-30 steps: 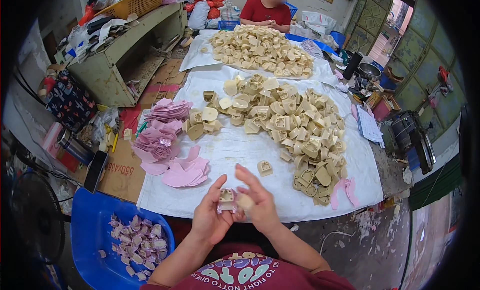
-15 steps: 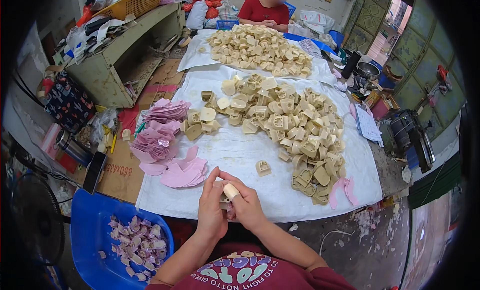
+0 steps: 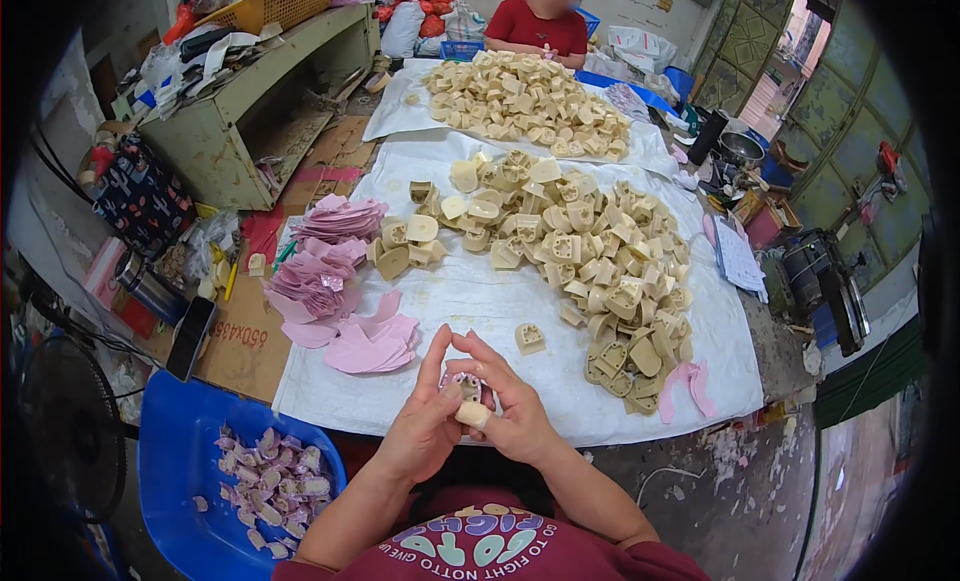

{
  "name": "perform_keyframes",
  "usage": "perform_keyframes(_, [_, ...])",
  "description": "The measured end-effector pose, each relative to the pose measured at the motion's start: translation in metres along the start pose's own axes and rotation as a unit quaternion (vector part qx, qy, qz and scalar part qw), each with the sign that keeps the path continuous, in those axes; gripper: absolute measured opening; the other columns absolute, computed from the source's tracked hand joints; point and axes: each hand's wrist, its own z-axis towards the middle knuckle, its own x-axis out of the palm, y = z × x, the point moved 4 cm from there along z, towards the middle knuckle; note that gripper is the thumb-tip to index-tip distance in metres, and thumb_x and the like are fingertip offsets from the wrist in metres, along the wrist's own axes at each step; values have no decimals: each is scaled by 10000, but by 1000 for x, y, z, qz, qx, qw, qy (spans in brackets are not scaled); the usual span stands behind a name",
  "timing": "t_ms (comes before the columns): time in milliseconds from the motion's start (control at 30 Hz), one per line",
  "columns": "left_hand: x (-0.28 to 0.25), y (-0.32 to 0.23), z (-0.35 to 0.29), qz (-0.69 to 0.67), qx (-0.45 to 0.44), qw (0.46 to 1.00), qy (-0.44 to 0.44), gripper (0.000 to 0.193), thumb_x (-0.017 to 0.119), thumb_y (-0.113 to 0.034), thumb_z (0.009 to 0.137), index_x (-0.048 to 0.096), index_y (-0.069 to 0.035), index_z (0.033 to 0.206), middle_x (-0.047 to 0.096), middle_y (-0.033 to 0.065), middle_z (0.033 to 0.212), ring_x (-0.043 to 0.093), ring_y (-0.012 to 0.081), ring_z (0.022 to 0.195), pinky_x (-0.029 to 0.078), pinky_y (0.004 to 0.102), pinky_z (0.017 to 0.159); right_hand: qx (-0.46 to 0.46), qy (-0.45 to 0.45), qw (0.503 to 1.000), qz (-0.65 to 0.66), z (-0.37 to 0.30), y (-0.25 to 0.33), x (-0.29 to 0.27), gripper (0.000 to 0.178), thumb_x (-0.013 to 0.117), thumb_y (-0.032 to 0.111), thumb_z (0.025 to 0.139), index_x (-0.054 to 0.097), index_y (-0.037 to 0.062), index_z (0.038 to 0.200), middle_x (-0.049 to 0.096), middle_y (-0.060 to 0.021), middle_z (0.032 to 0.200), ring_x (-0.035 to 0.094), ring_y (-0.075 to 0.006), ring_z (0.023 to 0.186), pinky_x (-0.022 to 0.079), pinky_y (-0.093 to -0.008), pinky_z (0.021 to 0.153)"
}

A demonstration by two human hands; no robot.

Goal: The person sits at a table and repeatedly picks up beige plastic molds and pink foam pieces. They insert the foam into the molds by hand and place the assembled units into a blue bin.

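Patchy green doors (image 3: 835, 136) stand beside the pale back wall (image 3: 640, 11).

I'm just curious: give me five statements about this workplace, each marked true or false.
1. The left hand and right hand hold one pink-edged piece. True.
2. The blue tub is empty. False: small pieces lie in the blue tub.
3. One beige block lies alone on the white sheet. True.
4. The pink stack is right of the near pile. False: the pink stack is left of the near pile.
5. A person in red is beyond the far pile. True.
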Motion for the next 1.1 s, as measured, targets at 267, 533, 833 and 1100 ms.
perform_keyframes(267, [-1,6,-10,-96,30,994,46,1011,662,-108,891,-94,-289,1536,482,105,1289,544,181,1114,461,330,905,74,6,927,367,-1,17,8,403,625,81,900,564,52,1297,411,-91,1474,586,-98,1008,518,-228,735])
perform_keyframes(533, [3,0,-4,2,86,995,43,1077,681,-14,839,-107,-229,1542,464,125,1333,535,219,1131,411,377,982,135,-22,895,424,-1,3,9,366,585,214,951,585,33,1269,511,-120,1391,617,-156,1023,525,-268,818])
perform_keyframes(833, [-1,-31,4,615,303,724,78,865,676,80,678,322,-29,1459,568,186,1178,570,344,1016,461,402,881,291,-100,855,418,-20,-31,-12,306,593,218,959,644,-20,1144,662,-128,1079,673,-200,918,588,-344,755])
perform_keyframes(1100, [5,-45,14,696,255,664,100,694,730,-19,639,512,-14,1298,564,132,999,555,313,900,457,397,775,253,-63,940,221,-6,-15,-25,187,598,58,915,686,-29,1055,695,-104,941,677,-166,834,586,-292,721])
